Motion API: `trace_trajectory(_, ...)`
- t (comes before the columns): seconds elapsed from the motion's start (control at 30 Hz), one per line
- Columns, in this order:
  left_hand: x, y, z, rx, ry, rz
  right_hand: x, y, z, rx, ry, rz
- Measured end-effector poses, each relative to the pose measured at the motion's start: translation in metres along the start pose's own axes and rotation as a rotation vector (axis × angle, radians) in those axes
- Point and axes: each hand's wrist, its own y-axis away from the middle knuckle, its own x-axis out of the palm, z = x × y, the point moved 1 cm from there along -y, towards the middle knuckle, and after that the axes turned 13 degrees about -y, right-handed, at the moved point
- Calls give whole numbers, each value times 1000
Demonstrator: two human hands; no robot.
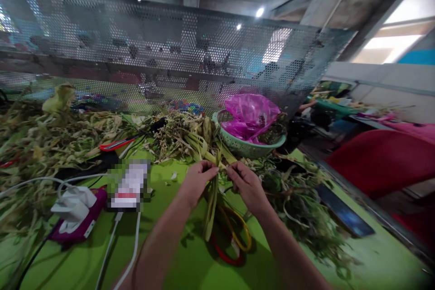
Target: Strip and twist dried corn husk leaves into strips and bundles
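Note:
Over the green table, my left hand (199, 181) is closed in a pinch on a long, yellow-green dried leaf strip (211, 210), which looks like husk and hangs down below the fingers. Close beside it, my right hand (244, 183) pinches the pale part of the strip between the two hands; its fingertips partly hide what they grip. Under the strip lie a yellow loop handle (247, 235) and a red loop handle (226, 260), which look like scissors with the blades hidden. Just beyond my hands is a pile of dried leaves and stalks (183, 133).
A green colander (251, 149) holds a magenta plastic bag (253, 111). At left are a red utility knife (117, 144), a blurred-out phone (129, 186) with cables and a purple power strip (71, 233). Greenery (312, 217) and a dark phone (345, 210) lie right. A perforated metal screen (152, 54) stands behind.

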Motion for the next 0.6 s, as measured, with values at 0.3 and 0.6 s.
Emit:
trace_trajectory(0.3, -12, -4, -3, -71, 114, -139, -18, 44, 26, 4, 497, 235)
trace_trajectory(0.6, -16, -2, -8, -54, 244, -141, -8, 105, 11, 112, 911, 406)
